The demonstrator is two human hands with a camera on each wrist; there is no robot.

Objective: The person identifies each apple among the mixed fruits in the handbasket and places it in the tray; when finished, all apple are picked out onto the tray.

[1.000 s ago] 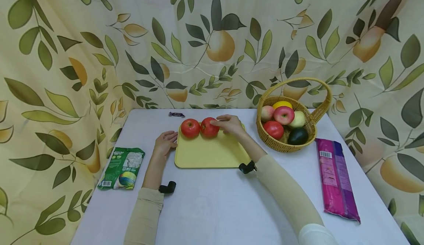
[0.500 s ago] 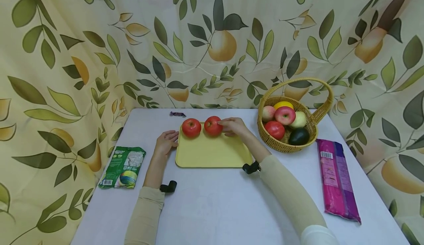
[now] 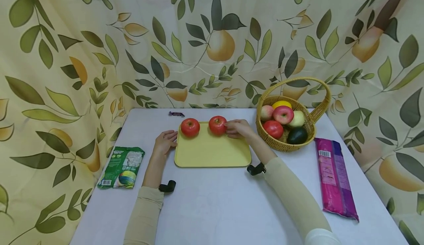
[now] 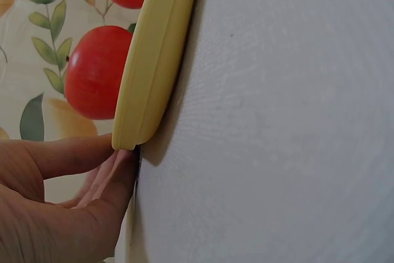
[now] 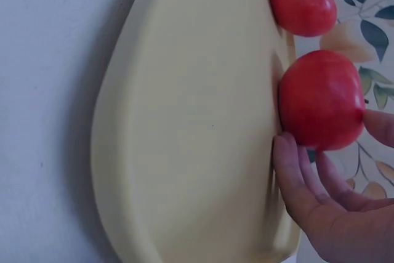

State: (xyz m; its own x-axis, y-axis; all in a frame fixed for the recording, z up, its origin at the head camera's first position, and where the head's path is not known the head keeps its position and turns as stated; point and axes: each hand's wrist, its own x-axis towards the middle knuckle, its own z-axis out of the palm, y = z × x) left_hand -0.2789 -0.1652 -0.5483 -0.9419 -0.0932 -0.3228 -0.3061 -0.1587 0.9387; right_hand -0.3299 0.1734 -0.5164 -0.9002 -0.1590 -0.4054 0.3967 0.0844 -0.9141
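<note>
In the head view, a yellow tray [image 3: 212,153] carries a left red fruit [image 3: 190,128] at its ten o'clock and a right red fruit [image 3: 216,125] near twelve. The left hand [image 3: 165,143] is at the rim's nine o'clock, the right hand [image 3: 240,128] at two, with a wicker basket [image 3: 281,146] farther out that way. In the left wrist view, the left hand pinches the tray's edge. In the right wrist view, the right hand clasps the right red fruit, thumb near four o'clock, fingertips between six and eight.
</note>
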